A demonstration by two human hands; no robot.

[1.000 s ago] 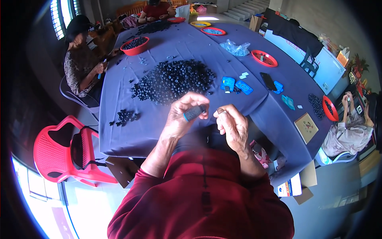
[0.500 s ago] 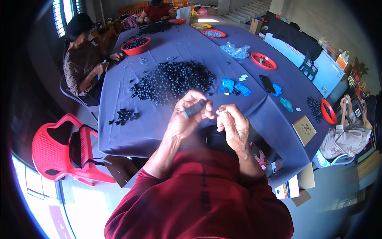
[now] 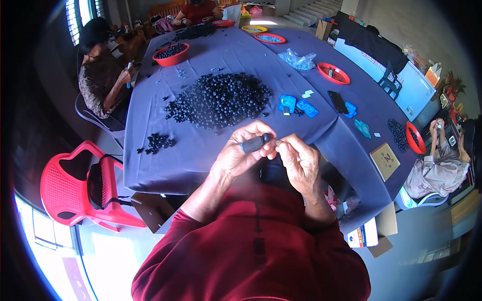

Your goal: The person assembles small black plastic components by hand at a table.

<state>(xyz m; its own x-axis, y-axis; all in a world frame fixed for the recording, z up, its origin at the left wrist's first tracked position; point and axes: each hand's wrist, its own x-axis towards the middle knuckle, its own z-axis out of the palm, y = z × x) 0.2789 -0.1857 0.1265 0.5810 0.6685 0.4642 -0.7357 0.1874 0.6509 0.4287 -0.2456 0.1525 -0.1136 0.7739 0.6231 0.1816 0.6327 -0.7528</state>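
Before my chest, over the near table edge, my two hands are close together. My left hand is closed, with a small black round part at its fingertips. A dark finger sleeve with a blue rim covers that hand's thumb. Thumb and forefinger of my right hand pinch together right beside the black part; what they hold is too small to make out. Just beyond lies a large heap of small black round parts, with a smaller cluster of them to its left.
A grey-blue cloth covers the table. Blue plastic pieces, a dark phone, a clear bag and a red tray lie rightward. A red bowl stands left. Other people sit around; a red chair is near left.
My hands have come closer together, and the right fingertips now meet the left ones by the black part. At the left, a seated person's hand has lifted off the table.
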